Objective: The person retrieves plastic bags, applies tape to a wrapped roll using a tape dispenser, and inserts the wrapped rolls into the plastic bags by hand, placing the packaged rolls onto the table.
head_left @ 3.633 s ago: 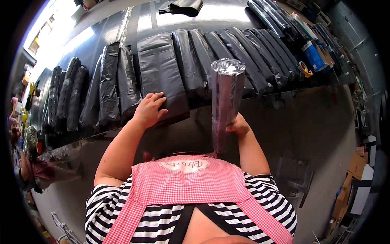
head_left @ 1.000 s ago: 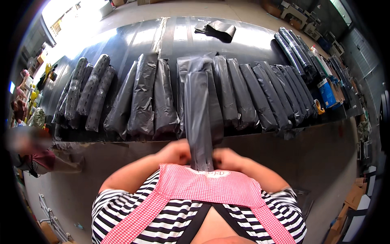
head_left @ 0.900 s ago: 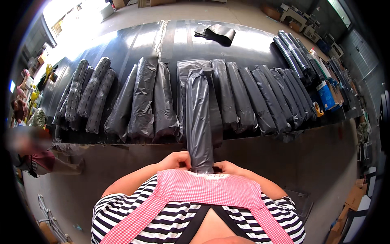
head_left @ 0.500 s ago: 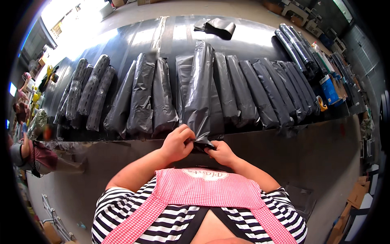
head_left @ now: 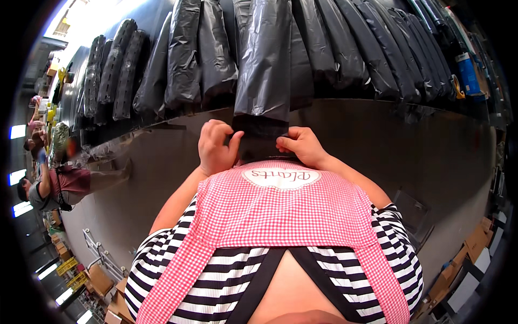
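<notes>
Head view, looking down past a pink checked apron (head_left: 280, 210) and a striped shirt (head_left: 178, 281). The left hand (head_left: 215, 147) and the right hand (head_left: 301, 146) both pinched the near end of a long grey plastic bag (head_left: 265, 59), one at each side of its dark folded flap (head_left: 261, 134). The left fingers (head_left: 233, 141) were curled in against the flap's left edge; the right fingers (head_left: 285, 142) were pressed on its right edge. Both hands were therefore closed on the bag, held close together just above the apron's top hem.

The bag lay lengthwise away from the person, its far part resting on the dark table (head_left: 345, 108) and its near end hanging over the table's front edge toward the body. It sat in the middle of a row of similar filled grey bags (head_left: 183, 54) laid side by side across the table (those at the far left (head_left: 110, 70) looked narrower and more tightly rolled). A blue box (head_left: 467, 73) stood at the right end of the row.

To the left, well apart from the table, another person (head_left: 51, 186) stood on the grey floor (head_left: 135, 183). Cardboard boxes (head_left: 100, 278) lay near the lower left rim, and more (head_left: 475, 243) at the lower right.
</notes>
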`<state>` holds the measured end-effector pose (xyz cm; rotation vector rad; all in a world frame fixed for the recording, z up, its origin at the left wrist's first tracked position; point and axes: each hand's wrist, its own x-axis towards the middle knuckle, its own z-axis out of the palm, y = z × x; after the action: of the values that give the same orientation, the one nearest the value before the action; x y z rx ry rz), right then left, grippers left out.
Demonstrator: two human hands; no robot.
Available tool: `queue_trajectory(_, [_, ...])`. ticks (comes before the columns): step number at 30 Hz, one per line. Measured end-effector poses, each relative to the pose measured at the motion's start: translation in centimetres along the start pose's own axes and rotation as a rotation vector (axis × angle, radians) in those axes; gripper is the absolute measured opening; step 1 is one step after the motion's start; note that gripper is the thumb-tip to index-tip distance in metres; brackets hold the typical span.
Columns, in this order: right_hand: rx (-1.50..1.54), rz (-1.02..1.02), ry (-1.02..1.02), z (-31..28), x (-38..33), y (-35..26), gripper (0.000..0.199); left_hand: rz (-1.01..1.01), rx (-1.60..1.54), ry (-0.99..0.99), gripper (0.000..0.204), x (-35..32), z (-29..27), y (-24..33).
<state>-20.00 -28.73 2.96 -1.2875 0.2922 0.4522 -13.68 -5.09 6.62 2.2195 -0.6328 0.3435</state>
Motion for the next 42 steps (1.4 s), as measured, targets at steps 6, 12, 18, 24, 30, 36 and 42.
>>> queue_trajectory(6, [-0.123,-0.268,0.039,1.2,0.3,0.7,0.01,0.604,0.043,-0.359,0.03,3.1,2.6,3.0])
queue_trajectory(12, [-0.293,-0.338,0.057,0.8,0.2,1.3,0.011,0.548,0.01,-0.393,0.015,3.1,3.6,2.9])
queue_trajectory(18, [-0.132,-0.118,0.002,-2.1,0.2,2.5,0.012,-0.692,-1.124,-0.955,0.007,-0.6,-4.5,-4.4])
queue_trajectory(24, [-0.717,-0.707,0.5,-3.6,0.8,0.7,0.028,0.048,0.599,-0.92,0.036,-3.6,-8.9,-13.6])
queue_trajectory(30, [-1.114,-1.224,0.533,-3.4,5.9,-2.0,0.036,0.619,0.225,-0.278,0.03,11.5,-3.2,-4.4])
queue_trajectory(36, [-1.246,-1.307,0.483,-4.0,6.9,-3.1,0.024,0.595,0.139,-0.443,0.011,11.7,-2.5,-7.3])
queue_trajectory(42, [-1.223,-1.287,0.506,-3.8,6.8,-3.6,0.023,0.206,0.383,-1.07,0.02,3.1,-4.0,-9.6])
